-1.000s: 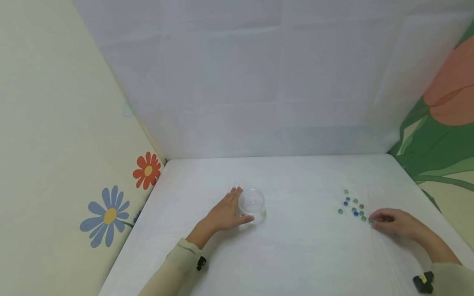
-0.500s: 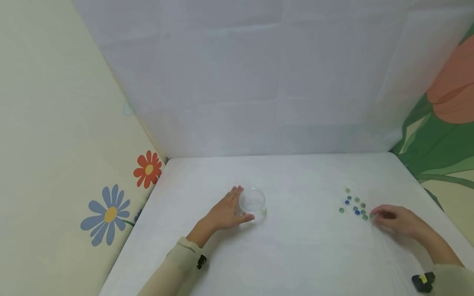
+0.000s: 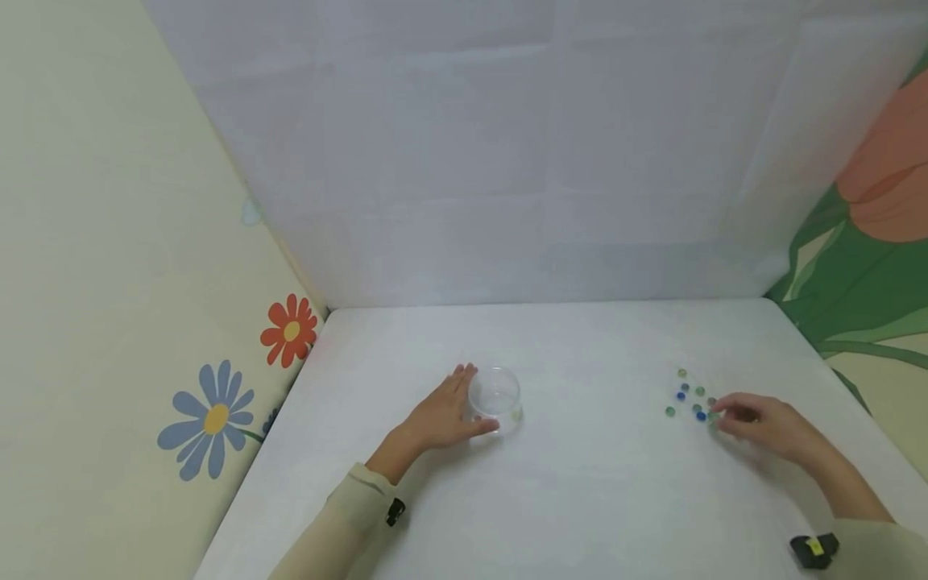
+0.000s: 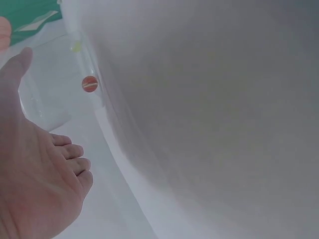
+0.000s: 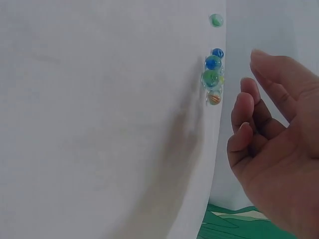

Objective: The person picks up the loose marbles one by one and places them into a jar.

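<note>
- Over on the left, the left hand [image 3: 442, 415] is wide: thumb reaching across the near side of the clear cup [image 4: 50, 79], straight fingers along its left side. Steadying work, I'd judge, though firm contact is hard to confirm through that see-through wall.
- The cup stands upright on the white table [image 3: 594, 483], and there are two marbles showing low inside: an orange marble [image 4: 89, 84] and a small yellow marble [image 4: 76, 47].
- Now to the right, where the right hand [image 3: 776, 427] hangs right at the edge of the loose marbles, fingers softly bent, thumb and fingers apart, and no marble shows in its grip from the wrist side.
- Closest to those fingertips is a green marble [image 5: 211, 78], tucked tight by a blue marble [image 5: 213, 62] and an orange-striped marble [image 5: 214, 98]; a lone green-streaked marble [image 5: 216, 20] lies apart. Touching yet? Can't tell.
- So the step in hand looks like singling out one marble while the cup is minded.
- The next move, I'd say, calls for a narrow thumb-and-finger pinch, low and gentle: round glass in close company could easily roll its neighbours away.
</note>
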Motion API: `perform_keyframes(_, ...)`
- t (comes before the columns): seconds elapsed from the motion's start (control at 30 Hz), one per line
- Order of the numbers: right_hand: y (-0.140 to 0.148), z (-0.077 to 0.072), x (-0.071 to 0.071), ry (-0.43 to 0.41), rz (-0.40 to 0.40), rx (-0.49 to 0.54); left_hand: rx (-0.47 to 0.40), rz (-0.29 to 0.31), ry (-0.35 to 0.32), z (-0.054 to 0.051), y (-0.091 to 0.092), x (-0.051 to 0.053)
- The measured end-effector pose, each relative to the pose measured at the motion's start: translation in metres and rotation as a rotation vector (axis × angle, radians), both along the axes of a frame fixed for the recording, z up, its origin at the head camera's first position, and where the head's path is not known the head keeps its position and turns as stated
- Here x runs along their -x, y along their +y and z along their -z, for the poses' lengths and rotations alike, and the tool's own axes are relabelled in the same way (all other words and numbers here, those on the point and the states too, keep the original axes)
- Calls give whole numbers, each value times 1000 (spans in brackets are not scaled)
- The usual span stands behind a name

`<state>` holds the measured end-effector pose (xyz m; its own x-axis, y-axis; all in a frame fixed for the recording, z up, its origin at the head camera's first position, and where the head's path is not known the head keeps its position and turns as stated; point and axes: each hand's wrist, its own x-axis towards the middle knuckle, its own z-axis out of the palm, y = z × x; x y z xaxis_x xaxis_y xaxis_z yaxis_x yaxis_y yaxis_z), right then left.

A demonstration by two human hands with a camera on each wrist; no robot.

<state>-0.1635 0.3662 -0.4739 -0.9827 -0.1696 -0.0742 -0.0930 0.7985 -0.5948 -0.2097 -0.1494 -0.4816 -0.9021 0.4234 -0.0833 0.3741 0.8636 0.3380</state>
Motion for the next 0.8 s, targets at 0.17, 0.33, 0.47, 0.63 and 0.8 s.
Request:
perform_keyframes(0.17, -11, -3, 0, -2, 10, 3, 7, -2, -1, -2, 0, -2)
perform_keyframes(0.33, -22, -3, -2, 20, 17, 22, 4, -2, 5, -3, 0, -2)
perform_keyframes(0.47, -31, -3, -3, 40, 13, 43, 14, -6, -7, -3, 1, -1)
perform_keyframes(0.63, -43, -5, -3, 60, 20, 49, 22, -10, -4, -1, 0, 0)
perform_keyframes(0.8, -55, -7, -3, 82, 15, 74, 24, -10, 0, 1, -1, 1)
